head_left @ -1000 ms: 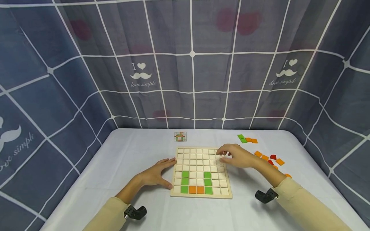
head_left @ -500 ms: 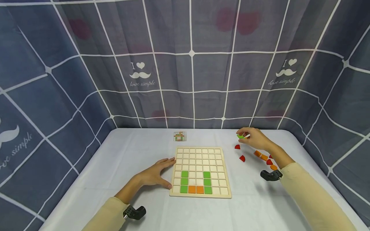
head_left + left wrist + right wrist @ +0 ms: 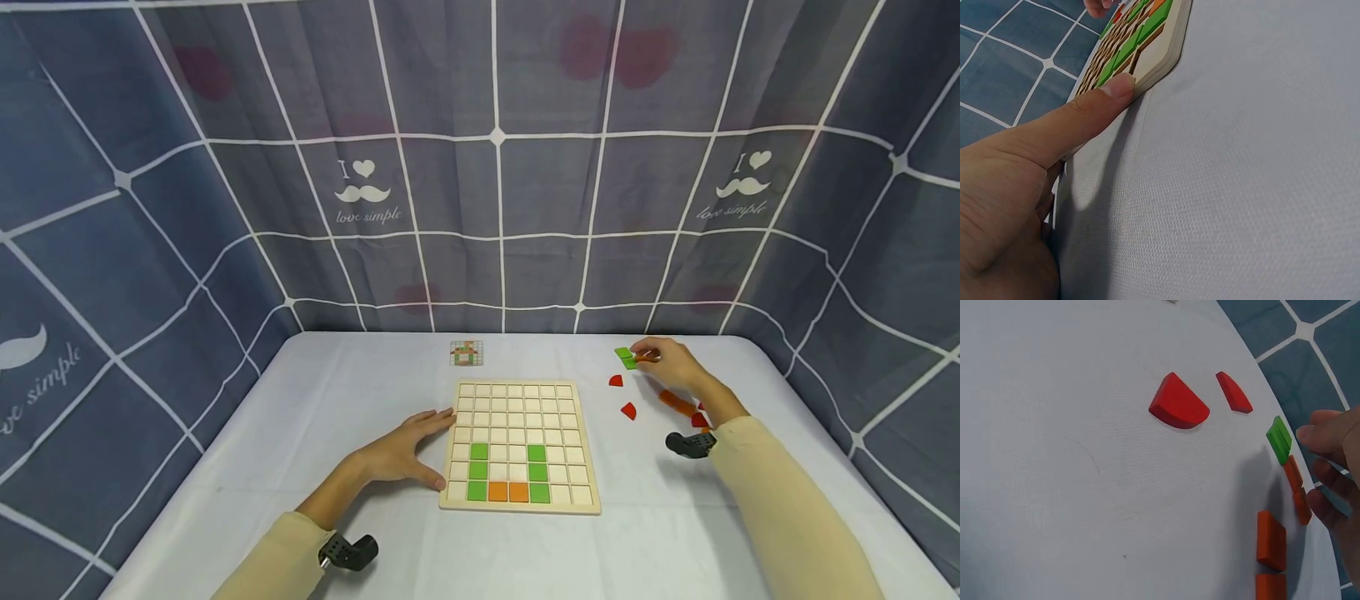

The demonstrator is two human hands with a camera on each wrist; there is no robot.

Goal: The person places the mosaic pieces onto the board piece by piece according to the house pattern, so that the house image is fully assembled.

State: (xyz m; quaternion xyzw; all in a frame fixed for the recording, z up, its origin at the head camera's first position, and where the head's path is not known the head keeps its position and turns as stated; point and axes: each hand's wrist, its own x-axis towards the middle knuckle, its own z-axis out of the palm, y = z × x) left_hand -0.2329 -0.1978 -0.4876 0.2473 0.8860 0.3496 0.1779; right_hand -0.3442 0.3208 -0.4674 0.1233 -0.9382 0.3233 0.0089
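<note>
Head cam fwd/down; wrist cams close-in, table in all.

My head feed shows the table bright, the curtain dimmer and stretched at the edges; in my greyer right-wrist feed, soft shadow falls near the right hand.

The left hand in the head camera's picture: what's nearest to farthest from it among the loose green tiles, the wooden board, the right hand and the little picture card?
1. Wooden board: touching the left hand, on its right.
2. Picture card: beyond the board's far edge.
3. Loose green tiles: farther right, past the board.
4. Right hand: just right of those tiles.
</note>
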